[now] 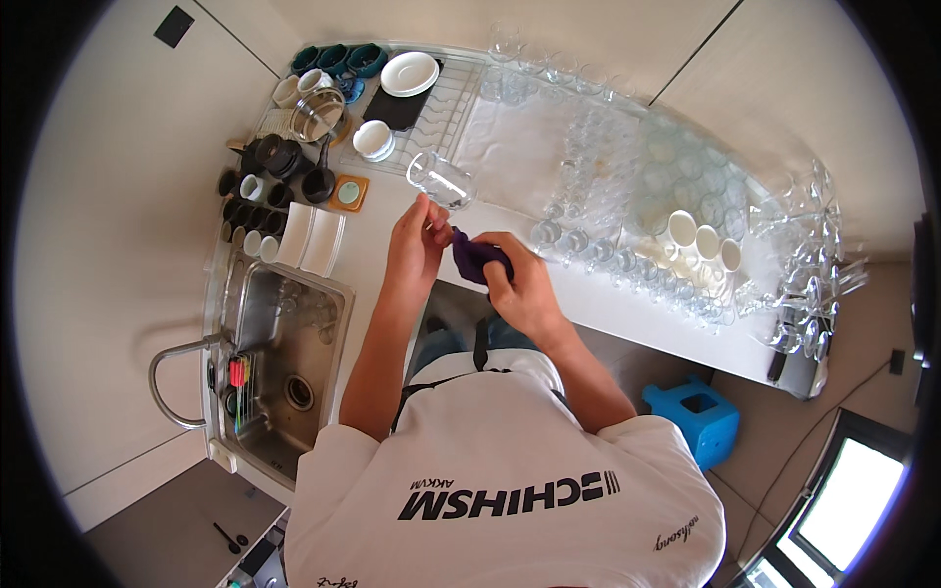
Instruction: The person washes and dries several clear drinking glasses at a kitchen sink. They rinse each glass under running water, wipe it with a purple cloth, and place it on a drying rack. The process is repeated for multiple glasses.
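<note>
A purple cloth (pixel 478 257) is bunched in my right hand (pixel 520 287), in front of my body at the counter's front edge. My left hand (pixel 415 246) is raised beside it with fingers curled, its fingertips close to the cloth's left end. Whether those fingers pinch anything is not clear. Just beyond my left fingertips is a clear drinking glass (pixel 442 180), tilted in the view; I cannot tell if it touches the hand. Two stacked white cups (pixel 374 140) are behind it, by a wire drying rack (pixel 450 110).
Clear glasses (pixel 603 250) line the counter (pixel 581 294) rightward, with white mugs (pixel 682 228) and stemware (pixel 809 294). At left are a steel sink (pixel 276 397), curved faucet (pixel 158 382), white trays (pixel 321 242) and dark cups. A blue plastic stool (pixel 717 426) stands on the floor.
</note>
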Action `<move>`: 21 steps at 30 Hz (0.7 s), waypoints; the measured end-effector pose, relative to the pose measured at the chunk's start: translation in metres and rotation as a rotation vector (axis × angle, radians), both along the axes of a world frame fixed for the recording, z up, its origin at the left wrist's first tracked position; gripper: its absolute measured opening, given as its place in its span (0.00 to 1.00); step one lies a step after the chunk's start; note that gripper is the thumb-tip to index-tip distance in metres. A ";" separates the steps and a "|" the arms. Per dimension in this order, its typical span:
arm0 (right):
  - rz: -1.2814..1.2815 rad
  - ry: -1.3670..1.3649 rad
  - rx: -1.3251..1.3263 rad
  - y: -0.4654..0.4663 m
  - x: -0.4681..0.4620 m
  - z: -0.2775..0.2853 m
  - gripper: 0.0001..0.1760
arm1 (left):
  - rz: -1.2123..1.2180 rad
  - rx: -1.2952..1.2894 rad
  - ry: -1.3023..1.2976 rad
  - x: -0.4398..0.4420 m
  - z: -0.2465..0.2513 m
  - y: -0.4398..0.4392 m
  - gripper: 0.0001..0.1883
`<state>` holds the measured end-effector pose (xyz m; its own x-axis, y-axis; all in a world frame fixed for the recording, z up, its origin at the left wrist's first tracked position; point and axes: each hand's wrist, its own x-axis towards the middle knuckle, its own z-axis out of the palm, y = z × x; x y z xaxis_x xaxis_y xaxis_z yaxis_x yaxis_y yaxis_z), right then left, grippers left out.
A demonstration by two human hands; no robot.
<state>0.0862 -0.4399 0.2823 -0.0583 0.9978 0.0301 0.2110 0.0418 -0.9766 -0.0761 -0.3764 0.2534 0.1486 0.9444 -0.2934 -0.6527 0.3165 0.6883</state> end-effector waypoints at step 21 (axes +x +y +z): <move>-0.194 -0.709 -0.184 0.174 -0.025 -0.021 0.44 | 0.092 0.469 0.840 0.054 -0.096 0.082 0.10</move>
<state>0.0615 -0.2658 0.2617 0.1755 0.9775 -0.1168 0.7778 -0.2104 -0.5923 -0.0224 -0.2940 0.1571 -0.0182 0.9900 0.1398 0.1019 -0.1373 0.9853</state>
